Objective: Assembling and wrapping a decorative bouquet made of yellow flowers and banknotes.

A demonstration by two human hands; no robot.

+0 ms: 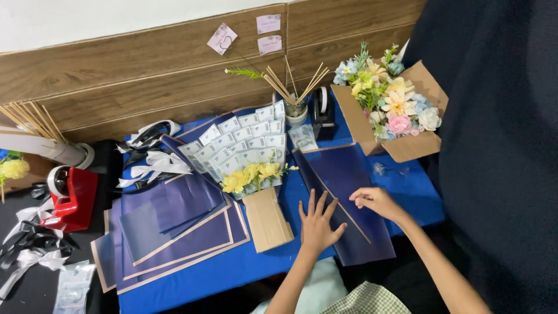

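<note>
Navy wrapping sheet (354, 192) under both hands: left hand (318, 224) flat, fingers spread; right hand (375, 200) pinching its folded edge. Banknote bouquet (247, 160) lies just left, flower box (401, 110) beyond.

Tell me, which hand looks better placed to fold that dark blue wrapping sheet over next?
Probably the right hand: it pinches the dark blue sheet at its crease line, free to lift. The left hand lies flat with fingers spread on the sheet's near part, pinning it down.
</note>
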